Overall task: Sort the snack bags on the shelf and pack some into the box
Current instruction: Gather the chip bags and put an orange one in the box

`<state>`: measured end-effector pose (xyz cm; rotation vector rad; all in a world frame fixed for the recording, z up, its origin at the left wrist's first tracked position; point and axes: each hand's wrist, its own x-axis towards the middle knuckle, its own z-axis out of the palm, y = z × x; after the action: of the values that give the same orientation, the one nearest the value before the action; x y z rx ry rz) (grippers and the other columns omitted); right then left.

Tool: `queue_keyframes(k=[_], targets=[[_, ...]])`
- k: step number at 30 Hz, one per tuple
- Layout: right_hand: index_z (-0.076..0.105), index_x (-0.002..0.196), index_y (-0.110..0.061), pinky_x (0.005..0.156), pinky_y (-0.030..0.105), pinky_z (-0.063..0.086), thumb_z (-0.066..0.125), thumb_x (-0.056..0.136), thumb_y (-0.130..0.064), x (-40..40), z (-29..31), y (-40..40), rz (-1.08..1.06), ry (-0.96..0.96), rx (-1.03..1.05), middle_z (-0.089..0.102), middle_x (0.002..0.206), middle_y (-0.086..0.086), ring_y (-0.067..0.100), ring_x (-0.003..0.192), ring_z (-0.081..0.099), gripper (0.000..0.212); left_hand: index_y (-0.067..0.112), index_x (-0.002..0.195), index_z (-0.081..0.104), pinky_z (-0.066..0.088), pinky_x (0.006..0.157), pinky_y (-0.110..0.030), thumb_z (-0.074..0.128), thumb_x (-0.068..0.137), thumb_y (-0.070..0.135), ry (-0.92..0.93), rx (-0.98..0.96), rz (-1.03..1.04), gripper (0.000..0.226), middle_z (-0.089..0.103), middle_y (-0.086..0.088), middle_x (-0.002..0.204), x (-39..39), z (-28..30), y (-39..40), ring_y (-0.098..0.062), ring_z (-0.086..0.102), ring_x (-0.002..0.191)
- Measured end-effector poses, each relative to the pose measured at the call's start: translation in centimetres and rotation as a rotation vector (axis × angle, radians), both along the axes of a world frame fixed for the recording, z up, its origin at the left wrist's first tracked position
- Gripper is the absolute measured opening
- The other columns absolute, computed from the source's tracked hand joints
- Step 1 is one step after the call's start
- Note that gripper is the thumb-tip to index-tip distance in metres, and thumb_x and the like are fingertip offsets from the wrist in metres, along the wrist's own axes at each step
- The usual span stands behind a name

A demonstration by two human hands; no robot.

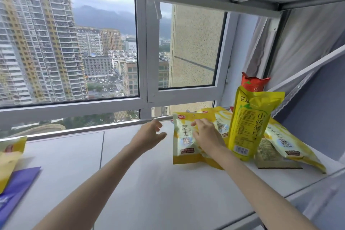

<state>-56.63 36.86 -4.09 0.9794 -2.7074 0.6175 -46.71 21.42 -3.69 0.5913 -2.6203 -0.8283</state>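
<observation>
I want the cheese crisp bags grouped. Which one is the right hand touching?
The leftmost pale-yellow bag, upright under the right hand; its twins sit behind it and flat at far right.

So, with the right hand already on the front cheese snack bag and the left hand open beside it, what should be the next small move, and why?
Probably bring the left hand onto the left edge of the front yellow snack bag and lift it with both hands. The right hand rests on its face, the left hovers open just beside it, and the tall yam chip bag leans close behind, so a steady two-handed lift seems safer.
</observation>
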Motion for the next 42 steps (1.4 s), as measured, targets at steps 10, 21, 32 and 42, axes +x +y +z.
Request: queue_keyframes(k=[10,21,32,42], targets=[[0.054,0.120,-0.014,0.097,0.034,0.037,0.050,0.091,-0.021,8.7,2.6,-12.8,0.432,-0.057,-0.049,0.053,0.124,0.008,0.025,0.117,0.049,0.030,0.004,0.120,0.055,0.040,0.096,-0.030,0.053,0.090,0.024,-0.033,-0.104,0.361,0.036,0.060,-0.011,0.122,13.4,2.1,-9.1,-0.025,0.052,0.117],[0.057,0.118,-0.012,0.097,0.035,0.042,0.052,0.090,-0.021,24.2,2.0,-24.9,0.839,-0.123,-0.009,0.054,0.125,0.010,0.027,0.118,0.050,0.030,0.005,0.120,0.052,0.042,0.098,-0.037,0.052,0.088,0.025,-0.129,-0.077,1.006,0.037,0.058,-0.014,0.125,35.2,1.9,-16.4,-0.031,0.053,0.117],[0.063,0.107,-0.005,0.093,0.035,0.045,0.056,0.087,-0.016,35.2,0.7,-32.2,0.792,-0.272,-0.011,0.064,0.114,0.014,0.027,0.108,0.058,0.024,0.007,0.130,0.043,0.041,0.102,-0.043,0.052,0.087,0.026,-0.303,-0.179,0.962,0.048,0.049,-0.015,0.132,47.3,3.3,-26.7,-0.033,0.046,0.123],[0.063,0.108,-0.006,0.087,0.031,0.046,0.054,0.088,-0.019,39.6,0.5,-34.0,0.535,-0.336,0.023,0.065,0.113,0.012,0.024,0.107,0.058,0.026,0.005,0.125,0.048,0.040,0.100,-0.037,0.050,0.091,0.029,-0.304,-0.248,0.688,0.042,0.054,-0.015,0.130,49.3,3.2,-32.8,-0.030,0.049,0.120]])
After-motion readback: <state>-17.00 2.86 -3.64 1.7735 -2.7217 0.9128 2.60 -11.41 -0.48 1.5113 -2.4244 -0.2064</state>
